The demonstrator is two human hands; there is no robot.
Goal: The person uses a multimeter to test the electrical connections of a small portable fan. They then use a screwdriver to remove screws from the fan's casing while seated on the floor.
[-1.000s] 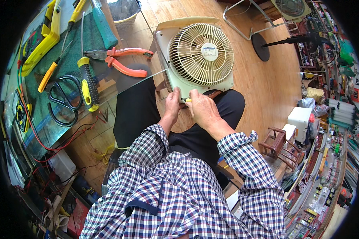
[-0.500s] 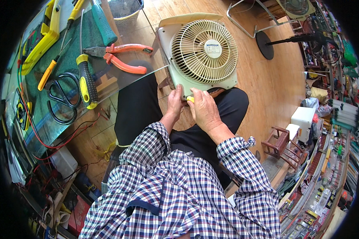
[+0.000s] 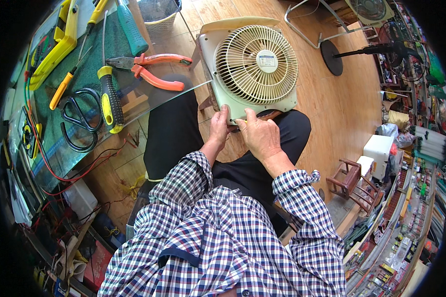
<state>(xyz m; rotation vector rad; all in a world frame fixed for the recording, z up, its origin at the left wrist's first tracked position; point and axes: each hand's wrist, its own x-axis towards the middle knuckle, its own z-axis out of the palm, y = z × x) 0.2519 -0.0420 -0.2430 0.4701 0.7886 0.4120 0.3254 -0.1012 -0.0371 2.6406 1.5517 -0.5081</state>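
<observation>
A pale green box fan [image 3: 252,67] with a cream round grille rests on my lap, leaning against my knees. My left hand [image 3: 218,127] grips the fan's near lower edge. My right hand [image 3: 259,136] is closed around a small tool with a yellow handle, its tip against the fan's bottom edge; most of the tool is hidden by my fingers. Both forearms wear a checked shirt.
A glass-topped bench on my left carries orange-handled pliers [image 3: 151,69], a yellow-and-black screwdriver [image 3: 110,99], black scissors [image 3: 79,119], a green-handled tool [image 3: 131,27] and wires. A fan stand [image 3: 352,52] lies on the wooden floor; a small wooden stool [image 3: 352,180] and cluttered shelves sit right.
The fan has shifted slightly up and right on my lap. Both hands stayed at its lower edge, the right hand working the small tool.
</observation>
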